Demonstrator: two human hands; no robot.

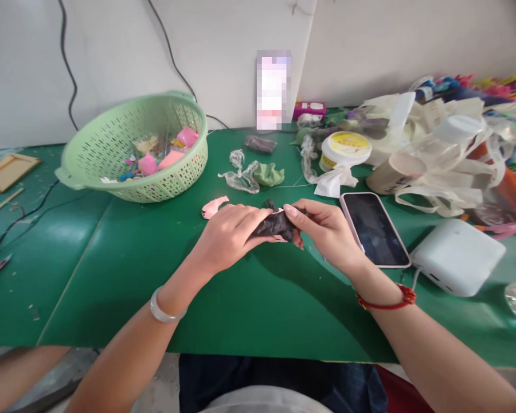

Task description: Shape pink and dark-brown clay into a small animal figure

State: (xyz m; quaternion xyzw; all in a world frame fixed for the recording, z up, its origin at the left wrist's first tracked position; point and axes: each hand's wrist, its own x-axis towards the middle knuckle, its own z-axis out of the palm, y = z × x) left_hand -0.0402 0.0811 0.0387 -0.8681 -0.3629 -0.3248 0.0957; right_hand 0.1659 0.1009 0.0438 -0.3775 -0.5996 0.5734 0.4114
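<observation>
Dark clay [275, 225] pinched between both hands [230, 236]

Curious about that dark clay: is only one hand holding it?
No, the left hand and right hand both grip the dark clay.

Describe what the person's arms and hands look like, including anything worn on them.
Both forearms are bare, with no sleeves or gloves. The left hand has a smooth, pale bangle at its wrist. The right hand has a red cord bracelet with a thicker knotted section at its wrist, and its nails look long.
</observation>
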